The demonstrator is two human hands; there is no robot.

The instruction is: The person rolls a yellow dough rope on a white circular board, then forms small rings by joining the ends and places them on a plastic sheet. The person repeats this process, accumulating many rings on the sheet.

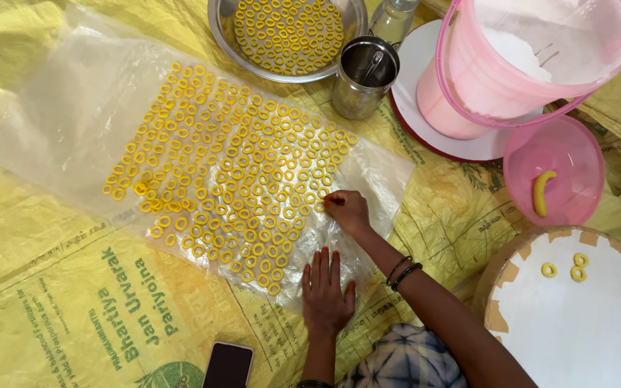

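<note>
Spread over everything, a crinkled yellow woven sack (44,287), its edges cut off on every side. On top, a cloudy clear plastic sheet (59,122), wrinkled and glossy. Laid across the sheet in close rows, small yellow dough rings (231,172), far too many to count. At the bottom edge, a dark phone (228,364), only its upper part seen. Pressed flat on the sheet's near edge, the left hand (326,291), fingers straight and close together, holding nothing. Just above, the right hand (346,210), fingertips pinched on one ring at the edge of the rows; the ring itself mostly hidden by the fingers. Around the right wrist, two dark bangles (402,271). At the top, a round steel bowl (218,29) heaped with more rings, its far rim cut off. Beside the bowl, a steel cup (357,93) with a utensil inside, hard to make out. Behind the cup, a clear bottle (394,18), top cut off. Further right, a pink bucket (468,79) of white powder standing on a white plate (415,65). Below, a pink lid (569,154) holding one curved yellow dough piece (542,192). At the lower right, a round white board (576,330) with chipped edges, bearing three rings (568,269).
</note>
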